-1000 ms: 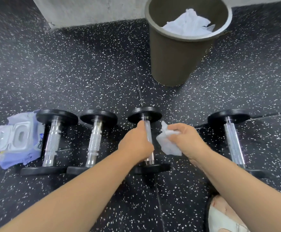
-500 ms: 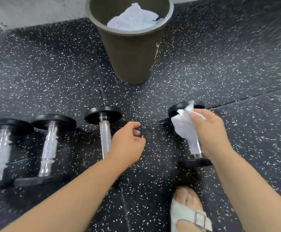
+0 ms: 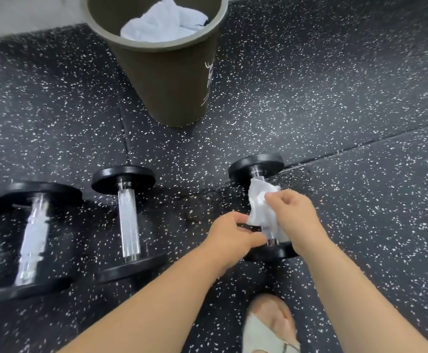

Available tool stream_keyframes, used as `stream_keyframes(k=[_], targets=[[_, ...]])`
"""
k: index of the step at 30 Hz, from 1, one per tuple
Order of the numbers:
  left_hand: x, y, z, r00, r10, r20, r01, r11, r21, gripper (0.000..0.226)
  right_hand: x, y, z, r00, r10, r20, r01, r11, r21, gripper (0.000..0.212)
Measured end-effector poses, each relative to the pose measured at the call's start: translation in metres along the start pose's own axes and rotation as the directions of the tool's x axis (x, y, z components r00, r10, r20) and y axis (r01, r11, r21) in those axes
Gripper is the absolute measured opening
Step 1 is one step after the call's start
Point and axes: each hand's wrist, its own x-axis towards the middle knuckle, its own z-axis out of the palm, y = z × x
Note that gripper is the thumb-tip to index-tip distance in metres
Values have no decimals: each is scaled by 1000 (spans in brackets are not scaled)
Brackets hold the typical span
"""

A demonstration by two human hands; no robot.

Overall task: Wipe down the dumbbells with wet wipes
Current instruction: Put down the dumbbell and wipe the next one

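Now, right of centre: right hand point(image 3: 294, 217) pinches wet wipe point(image 3: 260, 205) in thumb and curled fingers. Wipe drapes over handle of rightmost dumbbell point(image 3: 256, 165), likely to wrap bar for rubbing. Left hand point(image 3: 230, 233) curls at wipe's lower corner; whether it grips wipe or bar, cannot tell. Probably steadying. Next dumbbell point(image 3: 128, 220) lies apart, left. Bin point(image 3: 167, 80), top centre, holds used wipes point(image 3: 162, 24).

Soft, even light from above leaves only faint shadows on the floor point(image 3: 360, 98). The white wipes point(image 3: 162, 24) in the bin point(image 3: 172, 85) look nearly blown out. The leftmost dumbbell point(image 3: 33, 238) glares and blurs; specks streak toward the curved edges.
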Motion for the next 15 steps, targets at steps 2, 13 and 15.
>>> stream_keyframes(k=[2,13,15], targets=[[1,1,3,999,-27,24,27,1000,9,64,6,2,3,999,34,34,-30,995,-95,25],[7,-11,-4,997,-60,54,51,986,156,103,36,-18,28,964,168,207,-125,970,-208,36],[6,-12,-4,998,-44,54,36,988,153,99,38,-20,28,963,179,203,-166,983,-81,48]])
